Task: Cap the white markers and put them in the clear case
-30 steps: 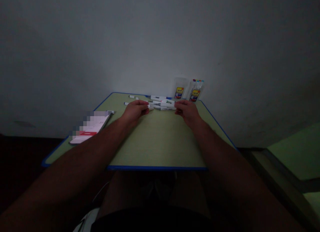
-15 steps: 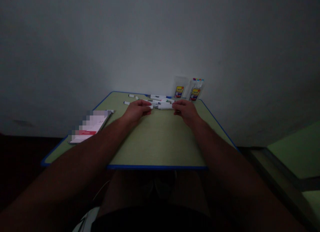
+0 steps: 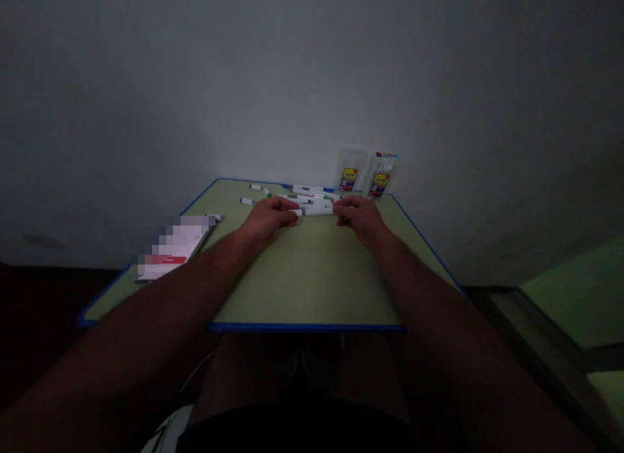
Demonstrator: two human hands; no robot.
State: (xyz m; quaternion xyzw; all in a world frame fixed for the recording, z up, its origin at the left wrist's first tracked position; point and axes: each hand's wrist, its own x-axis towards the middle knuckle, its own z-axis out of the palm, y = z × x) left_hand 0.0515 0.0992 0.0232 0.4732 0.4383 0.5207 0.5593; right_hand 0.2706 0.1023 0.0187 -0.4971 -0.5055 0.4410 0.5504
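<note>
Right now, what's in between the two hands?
In the head view, a white marker gripped by the right hand, and a white cap in the left hand. More markers lie behind them.

Grey wall (image 3: 302,69) behind tbl (image 3: 312,277), dim lt

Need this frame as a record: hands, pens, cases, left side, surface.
left_hand: left hand pinches white cap at marker's tip; seating unclear
right_hand: right hand grips white marker by its right end
pens: loose markers behind the hands
cases: clear case; second case with colored tops, right of it
left_side: flat item, red band, partly pixelated
surface: green table, blue edge
</note>
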